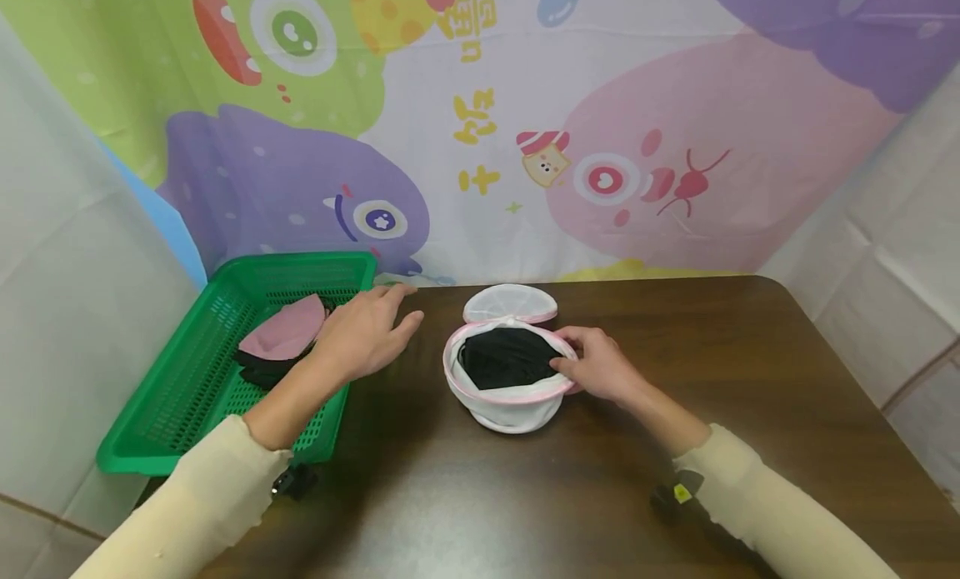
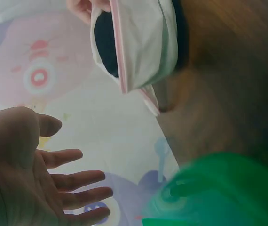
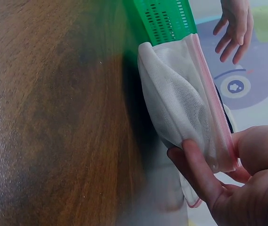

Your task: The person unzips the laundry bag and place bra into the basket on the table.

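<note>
A white mesh laundry bag [image 1: 506, 414] with a pink zipper rim stands on the table, its round lid [image 1: 510, 302] folded back behind it. Folded black fabric [image 1: 506, 358] fills its mouth. My right hand [image 1: 603, 366] pinches the bag's right rim, thumb inside and fingers outside against the mesh [image 3: 181, 99]. Between bag and basket, my left hand [image 1: 371, 329] hovers with nothing in it; in the left wrist view its fingers [image 2: 84, 180] are spread and fairly straight. Just left of that hand, a pink cloth piece [image 1: 285, 329] lies on black fabric [image 1: 266, 369] in the basket.
A green plastic basket [image 1: 161, 396] with perforated walls sits at the table's left side. Behind the brown wooden table [image 1: 712, 346] hangs a cartoon-printed cloth [image 1: 480, 229]. Pale panels [image 1: 892, 204] rise at both sides.
</note>
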`<state>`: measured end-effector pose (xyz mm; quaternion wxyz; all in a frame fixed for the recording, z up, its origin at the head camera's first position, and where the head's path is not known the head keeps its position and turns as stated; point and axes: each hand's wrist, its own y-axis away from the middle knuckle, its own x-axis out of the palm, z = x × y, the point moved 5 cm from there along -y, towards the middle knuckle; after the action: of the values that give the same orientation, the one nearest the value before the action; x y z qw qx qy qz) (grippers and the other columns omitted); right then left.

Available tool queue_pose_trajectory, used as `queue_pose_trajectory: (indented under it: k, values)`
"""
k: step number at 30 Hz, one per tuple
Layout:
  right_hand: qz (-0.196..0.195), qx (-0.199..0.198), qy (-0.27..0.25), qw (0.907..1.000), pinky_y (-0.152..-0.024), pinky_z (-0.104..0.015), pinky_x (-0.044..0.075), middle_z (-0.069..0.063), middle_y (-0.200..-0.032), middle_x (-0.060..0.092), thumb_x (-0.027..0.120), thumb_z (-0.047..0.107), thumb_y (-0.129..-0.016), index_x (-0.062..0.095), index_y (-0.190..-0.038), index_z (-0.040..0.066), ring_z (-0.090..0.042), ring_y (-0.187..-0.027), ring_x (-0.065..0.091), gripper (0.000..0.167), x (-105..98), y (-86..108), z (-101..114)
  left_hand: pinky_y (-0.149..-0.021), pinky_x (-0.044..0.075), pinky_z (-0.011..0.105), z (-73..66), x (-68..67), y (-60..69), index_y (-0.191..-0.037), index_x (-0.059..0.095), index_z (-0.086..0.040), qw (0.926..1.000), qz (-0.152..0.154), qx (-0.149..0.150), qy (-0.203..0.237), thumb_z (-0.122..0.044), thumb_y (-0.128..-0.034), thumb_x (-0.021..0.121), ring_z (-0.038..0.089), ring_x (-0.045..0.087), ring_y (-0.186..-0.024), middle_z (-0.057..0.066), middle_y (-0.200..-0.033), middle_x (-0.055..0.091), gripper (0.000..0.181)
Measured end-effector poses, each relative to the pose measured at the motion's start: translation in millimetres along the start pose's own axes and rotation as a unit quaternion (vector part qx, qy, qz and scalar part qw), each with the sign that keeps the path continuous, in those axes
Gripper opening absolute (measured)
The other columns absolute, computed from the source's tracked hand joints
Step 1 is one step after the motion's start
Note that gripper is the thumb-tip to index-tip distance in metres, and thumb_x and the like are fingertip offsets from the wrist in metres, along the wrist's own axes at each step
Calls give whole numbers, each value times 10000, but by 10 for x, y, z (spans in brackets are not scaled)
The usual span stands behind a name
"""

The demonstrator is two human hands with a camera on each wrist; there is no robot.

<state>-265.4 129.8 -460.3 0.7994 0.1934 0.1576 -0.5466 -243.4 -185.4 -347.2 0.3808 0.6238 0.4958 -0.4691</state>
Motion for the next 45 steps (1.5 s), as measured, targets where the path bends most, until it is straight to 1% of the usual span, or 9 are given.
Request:
queue_pose_trajectory:
  k: [5,14,20,26,29,35,38,42,45]
  values:
    - [33,50,-35,10000,-687,-350,701,-289,-1238,737,750,9,-1036,656,-1457,-58,-138,-780,745,437,13,1,-5,-1227,512,677,-113,42,17,-1659,527,-87,9999,118,69,85,-362,-1180,527,472,595,-1533,249,-1671,592,552]
    - [37,56,-11,10000,-696,-364,705,-283,-1243,733,746,16,-1041,657,-1457,-51,-138,-786,743,431,13,6,0,-1217,532,643,-247,96,15,-1621,572,-87,9991,-3,238,342,-318,-1170,559,442,628,-1500,227,-1634,630,507]
    - [39,26,-67,10000,-696,-374,707,-298,-1265,738,746,15,-1039,655,-1458,-57,-141,-785,750,435,29,-3,-6,-1157,577,620,-294,205,38,-1570,621,-92,9984,-90,320,463,-295,-1155,593,424,700,-1393,207,-1548,691,463]
    - [43,104,-81,9999,-690,-346,701,-296,-1267,729,733,9,-1044,657,-1459,-48,-142,-796,751,426,32,-11,-28,-1136,594,590,-392,328,86,-1538,651,-84,9966,51,553,605,-301,-1139,624,388,731,-1322,189,-1472,730,455]
    - [39,117,-61,9999,-682,-339,699,-292,-1252,731,731,4,-1042,656,-1457,-49,-144,-792,748,425,30,-9,-38,-1161,588,573,-429,378,109,-1532,662,-73,9956,93,596,721,-291,-1129,634,374,728,-1333,183,-1470,734,459]
    - [23,128,-68,9999,-685,-332,698,-277,-1231,736,734,10,-1043,661,-1456,-39,-141,-787,744,422,33,-9,-43,-1200,569,562,-452,511,153,-1503,685,-44,9944,40,590,877,-265,-1112,669,380,706,-1385,191,-1493,723,450]
    - [37,115,-94,9999,-684,-333,697,-273,-1212,741,734,12,-1044,661,-1453,-45,-144,-791,745,419,36,-4,-44,-1202,564,562,-463,579,186,-1484,693,-39,9943,-46,675,825,-243,-1093,702,389,684,-1401,199,-1481,720,441]
    - [20,96,-83,9999,-670,-329,693,-269,-1194,749,737,12,-1040,663,-1445,-54,-143,-786,744,417,39,7,-45,-1206,561,558,-498,622,207,-1478,697,-39,9931,-271,843,763,-230,-1069,737,391,658,-1413,201,-1472,719,453]
    - [-10,99,-33,9999,-661,-316,686,-260,-1192,755,744,17,-1037,674,-1436,-43,-139,-772,735,409,42,10,-43,-1226,554,561,-521,652,200,-1506,685,-49,9926,-278,843,828,-244,-1067,745,384,641,-1441,198,-1516,701,485]
